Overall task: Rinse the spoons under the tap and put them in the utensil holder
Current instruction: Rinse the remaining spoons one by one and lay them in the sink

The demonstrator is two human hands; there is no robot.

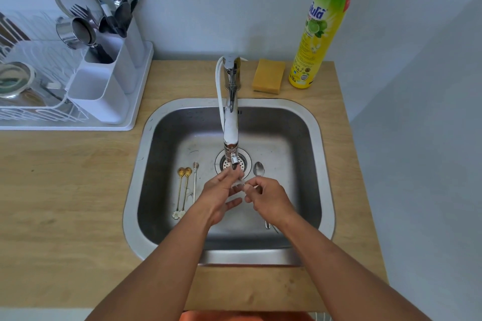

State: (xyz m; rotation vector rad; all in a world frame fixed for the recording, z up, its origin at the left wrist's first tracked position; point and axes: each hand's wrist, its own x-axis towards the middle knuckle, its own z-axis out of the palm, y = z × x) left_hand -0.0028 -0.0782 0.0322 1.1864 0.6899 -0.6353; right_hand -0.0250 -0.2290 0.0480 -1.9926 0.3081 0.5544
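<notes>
Under the chrome tap [231,122], the right hand [268,197] pinched a small shiny spoon [238,184]; the left hand [219,197] lay spread beside it, touching, above the steel sink [322,164].

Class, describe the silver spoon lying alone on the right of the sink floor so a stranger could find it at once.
Start at the steel sink set in the wooden counter, then find the round drain under the tap. The silver spoon lies just right of that drain, bowl pointing away, beside the right hand. Unlike the two gold spoons on the left, it is plain silver.
</notes>
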